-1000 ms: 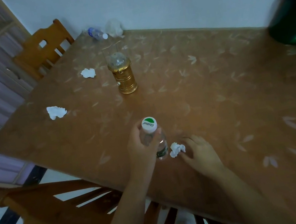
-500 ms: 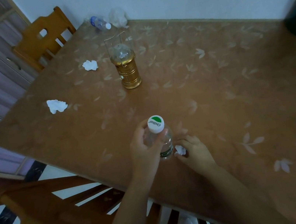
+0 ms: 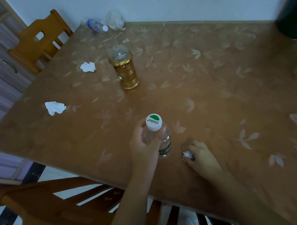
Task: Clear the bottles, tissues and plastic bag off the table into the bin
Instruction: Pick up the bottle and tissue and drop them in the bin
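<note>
Standing upright near the table's [image 3: 217, 86] front edge, a clear bottle [image 3: 160, 135] has the left hand [image 3: 145, 146] wrapped around its neck in a closed grip. Just beside it, the right hand [image 3: 199, 155] pinches a crumpled tissue [image 3: 187, 154]. Two more tissues [image 3: 55, 107] lie far left, well apart.

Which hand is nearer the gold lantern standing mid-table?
Left. The left hand, wrapped around the clear plastic bottle with the white-and-green cap, sits nearly straight below the gold lantern in view. The right hand, closed on a crumpled white tissue, lies lower and further right.
</note>
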{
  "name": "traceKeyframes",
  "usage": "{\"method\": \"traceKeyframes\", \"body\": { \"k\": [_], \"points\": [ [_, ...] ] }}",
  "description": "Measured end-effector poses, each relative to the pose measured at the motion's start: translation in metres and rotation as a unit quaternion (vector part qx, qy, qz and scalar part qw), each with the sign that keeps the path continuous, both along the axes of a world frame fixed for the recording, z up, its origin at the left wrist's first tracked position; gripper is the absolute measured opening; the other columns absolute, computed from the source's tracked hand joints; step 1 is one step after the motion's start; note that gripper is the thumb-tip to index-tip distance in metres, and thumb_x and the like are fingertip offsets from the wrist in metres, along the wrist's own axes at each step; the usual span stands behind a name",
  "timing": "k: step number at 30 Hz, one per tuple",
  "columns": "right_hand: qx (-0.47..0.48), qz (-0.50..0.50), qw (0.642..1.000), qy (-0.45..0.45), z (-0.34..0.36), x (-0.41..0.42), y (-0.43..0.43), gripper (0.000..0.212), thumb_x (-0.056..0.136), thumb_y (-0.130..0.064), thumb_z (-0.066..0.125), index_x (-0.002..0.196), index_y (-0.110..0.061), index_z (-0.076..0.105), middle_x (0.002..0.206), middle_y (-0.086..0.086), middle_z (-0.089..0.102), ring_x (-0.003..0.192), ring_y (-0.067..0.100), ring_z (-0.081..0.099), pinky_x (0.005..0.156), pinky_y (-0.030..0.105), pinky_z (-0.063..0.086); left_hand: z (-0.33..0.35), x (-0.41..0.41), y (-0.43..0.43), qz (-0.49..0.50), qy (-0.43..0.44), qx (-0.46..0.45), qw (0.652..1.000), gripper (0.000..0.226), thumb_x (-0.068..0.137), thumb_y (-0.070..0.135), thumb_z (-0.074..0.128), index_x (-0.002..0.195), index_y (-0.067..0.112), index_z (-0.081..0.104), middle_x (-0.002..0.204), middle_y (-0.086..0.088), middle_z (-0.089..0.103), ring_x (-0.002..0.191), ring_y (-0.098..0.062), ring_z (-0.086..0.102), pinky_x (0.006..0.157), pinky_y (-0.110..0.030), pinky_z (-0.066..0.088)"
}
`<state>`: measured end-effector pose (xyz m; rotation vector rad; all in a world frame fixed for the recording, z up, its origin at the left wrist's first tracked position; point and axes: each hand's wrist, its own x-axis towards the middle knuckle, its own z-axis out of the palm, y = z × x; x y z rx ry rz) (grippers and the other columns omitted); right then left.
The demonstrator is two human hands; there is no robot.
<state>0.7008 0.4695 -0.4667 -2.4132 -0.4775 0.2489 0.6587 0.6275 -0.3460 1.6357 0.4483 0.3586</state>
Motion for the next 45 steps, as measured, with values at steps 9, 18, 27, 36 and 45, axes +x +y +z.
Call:
{"method": "traceKeyframes", "body": {
  "k": [9, 18, 27, 36, 45],
  "points": [
    [0.086, -0.093, 0.992, -0.002, 0.033, -0.015, -0.009, 0.014, 0.075, -0.01, 0.07, 0.087, -0.008, 0.064, 0.083, -0.005, 0.047, 0.084, 0.018, 0.045, 0.069, 0.021, 0.03, 0.004, -0.005, 0.002, 0.009, -0.006, 0.007, 1.0, 0.031, 0.071, 0.024, 0.075, 0.099, 0.031, 0.061, 0.098, 0.007, 0.067, 0.098, -0.011, 0.061, 0.08, -0.028, 0.049],
    [0.18, -0.158, 0.969, -0.057, 0.108, -0.05, -0.015, 0.021, 0.075, -0.01, 0.07, 0.09, -0.023, 0.063, 0.088, -0.008, 0.057, 0.086, 0.013, 0.055, 0.072, 0.018, 0.042, 0.038, -0.039, 0.003, -0.043, -0.027, 0.025, 0.998, 0.037, 0.069, 0.031, 0.076, 0.102, 0.03, 0.06, 0.103, 0.006, 0.066, 0.1, -0.011, 0.059, 0.084, -0.034, 0.049],
    [0.195, -0.227, 0.942, -0.15, 0.183, -0.125, -0.015, 0.022, 0.075, -0.011, 0.069, 0.088, -0.027, 0.061, 0.087, -0.012, 0.057, 0.082, 0.001, 0.055, 0.064, 0.002, 0.038, 0.076, -0.089, -0.004, -0.152, -0.1, 0.042, 0.982, 0.031, 0.072, 0.037, 0.071, 0.092, 0.055, 0.057, 0.097, 0.033, 0.063, 0.09, 0.005, 0.06, 0.072, -0.02, 0.049],
    [0.15, -0.311, 0.924, -0.167, 0.208, -0.208, -0.046, 0.022, 0.078, -0.013, 0.068, 0.095, -0.024, 0.061, 0.091, -0.009, 0.058, 0.085, 0.004, 0.055, 0.067, 0.006, 0.042, 0.084, -0.126, -0.043, -0.254, -0.122, -0.046, 0.958, 0.045, 0.061, 0.046, 0.07, 0.104, 0.036, 0.059, 0.106, 0.013, 0.066, 0.103, -0.005, 0.06, 0.089, -0.031, 0.048],
    [0.152, -0.408, 0.875, -0.213, 0.22, -0.262, -0.103, 0.02, 0.078, -0.016, 0.067, 0.091, -0.03, 0.06, 0.089, -0.011, 0.06, 0.086, -0.003, 0.051, 0.067, 0.004, 0.04, 0.1, -0.149, -0.111, -0.349, -0.145, -0.092, 0.921, 0.039, 0.055, 0.051, 0.071, 0.093, 0.054, 0.061, 0.102, 0.025, 0.066, 0.101, -0.002, 0.06, 0.078, -0.017, 0.049]
  ]
}}
